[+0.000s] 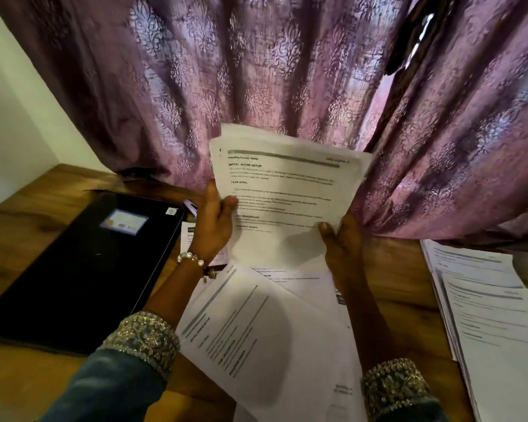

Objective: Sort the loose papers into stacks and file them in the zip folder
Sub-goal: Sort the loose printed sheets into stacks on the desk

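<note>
Head view, looking down over a wooden desk (58, 190). Centre: a small sheaf of printed papers (287, 193) held upright above the desk, clear of its surface, in front of a purple patterned curtain (256, 71). Left hand (212, 223) gripping the sheaf's left edge — thumb curled onto the printed front, fingers hidden behind. Right hand (342, 242) gripping the lower right corner, thumb on the front face. Beaded bracelet (191, 257) on the left wrist; embroidered cuffs (144, 336) on both sleeves. Below the hands: loose sheets (256, 330) overlapping at angles on the near desk. Right edge: a separate stack of papers (485, 300), fanned slightly, lying flat. Left: black zip folder (83, 263) lying flat and closed, a pale label on its cover, well apart from the held sheaf. Print blurred — only headings partly legible.
</note>
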